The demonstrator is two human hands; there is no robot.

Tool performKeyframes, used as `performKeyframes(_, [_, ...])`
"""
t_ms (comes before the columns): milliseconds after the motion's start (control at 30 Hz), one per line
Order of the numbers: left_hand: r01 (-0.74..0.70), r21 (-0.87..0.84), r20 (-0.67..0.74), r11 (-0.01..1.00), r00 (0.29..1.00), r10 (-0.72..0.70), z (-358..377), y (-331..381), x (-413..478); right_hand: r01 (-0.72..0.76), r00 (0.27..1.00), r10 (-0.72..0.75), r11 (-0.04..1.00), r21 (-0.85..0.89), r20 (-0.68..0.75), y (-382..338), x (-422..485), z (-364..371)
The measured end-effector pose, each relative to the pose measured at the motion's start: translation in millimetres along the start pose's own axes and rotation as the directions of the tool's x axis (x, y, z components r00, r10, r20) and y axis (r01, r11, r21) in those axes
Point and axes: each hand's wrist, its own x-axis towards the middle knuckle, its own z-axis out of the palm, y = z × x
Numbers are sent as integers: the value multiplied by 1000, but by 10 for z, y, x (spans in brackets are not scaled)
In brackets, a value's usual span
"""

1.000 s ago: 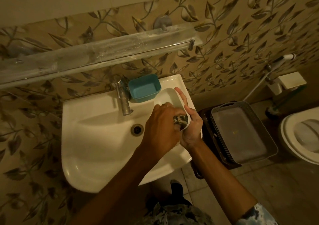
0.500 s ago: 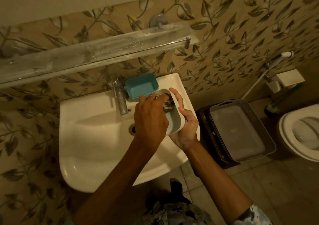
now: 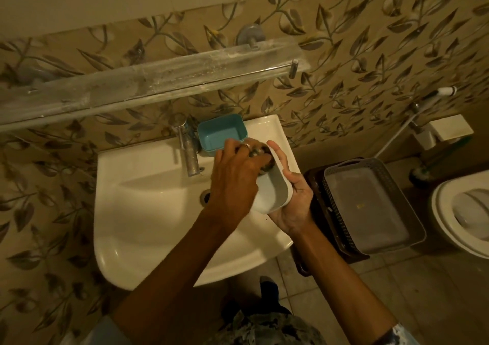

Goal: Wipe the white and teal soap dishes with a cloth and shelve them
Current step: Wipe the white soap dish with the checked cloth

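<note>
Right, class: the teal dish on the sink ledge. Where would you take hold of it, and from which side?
Probably by its right-hand rim, thumb inside and fingers outside, coming from above. The teal dish sits open side up on the sink ledge. The tap stands close on its left and the wall backs it.

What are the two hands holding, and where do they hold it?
Right hand grips the white soap dish by its right side; left hand holds the cloth inside it.
</note>
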Motion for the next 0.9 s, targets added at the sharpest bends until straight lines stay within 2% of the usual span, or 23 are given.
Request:
performKeyframes(133, [101, 79, 25, 992, 994, -103, 64, 49, -57, 24, 999, -27, 998, -54, -43, 17, 18, -48])
performKeyframes(233, [144, 76, 73, 987, 986, -149, 110, 148, -184, 49, 997, -56, 993, -110, -59, 36, 43, -84])
performKeyframes(400, [167, -64, 233, 984, 961, -148, 109, 270, -346, 74, 995, -82, 989, -125, -60, 34, 100, -122])
performKeyframes(467, [191, -191, 331, 963, 936, -120, 36, 218, -338, 69, 997, -76, 986, -153, -35, 14, 123, -135])
performKeyframes(533, [266, -444, 456, 855, 889, -40, -94, 35, -274, 58, 998, -60, 989, -135, -12, 15, 136, -161])
performKeyframes(600, [365, -659, 528, 658, 848, 58, -231, -212, -276, 40, 999, -42, 995, -93, -15, -9, 164, -190])
performKeyframes(667, [442, -764, 540, 469, 837, 90, -284, -467, -368, 26, 999, -29, 997, -68, -32, -73, 211, -216])
performKeyframes(767, [495, -797, 492, 347, 865, -103, -225, -859, -520, 28, 999, -29, 998, -55, -19, -156, 280, -252])
performKeyframes(900, [551, -784, 427, 284, 812, -398, -38, -1478, -586, 15, 999, -17, 998, -63, -28, -173, 329, -239])
